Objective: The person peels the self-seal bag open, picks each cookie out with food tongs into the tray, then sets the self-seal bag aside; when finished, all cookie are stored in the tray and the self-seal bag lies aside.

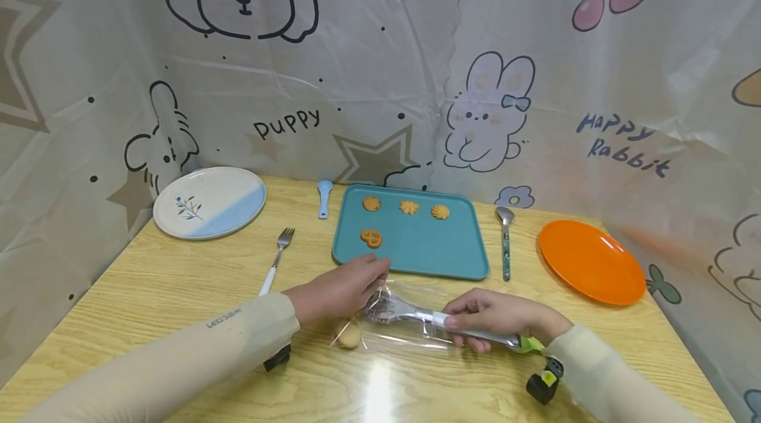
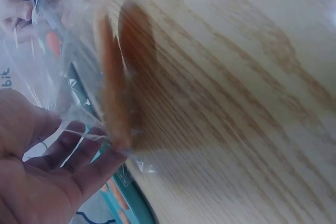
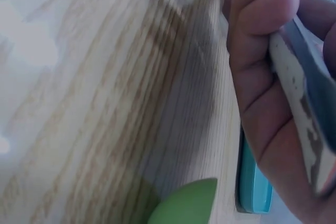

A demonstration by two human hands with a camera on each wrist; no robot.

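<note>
My left hand (image 1: 347, 287) holds a clear plastic bag (image 1: 410, 344) by its edge, just in front of the teal tray; thumb and fingers (image 2: 100, 174) pinch the film in the left wrist view. A pale round cookie (image 1: 348, 336) shows at the bag's lower left, near the tabletop. My right hand (image 1: 496, 317) grips silver tongs (image 1: 416, 312) by the white-and-silver handle, with fingers curled around it in the right wrist view. The tongs' head reaches in at the bag, beside my left fingers, with a dark cookie (image 1: 377, 306) at its tip.
Several cookies, one a pretzel (image 1: 371, 238), lie on the teal tray (image 1: 428, 251). Around it are a blue spoon (image 1: 324, 198), a fork (image 1: 277, 258) and a metal spoon (image 1: 506, 238). A white-and-blue plate (image 1: 208, 201) stands left, an orange plate (image 1: 588, 261) right.
</note>
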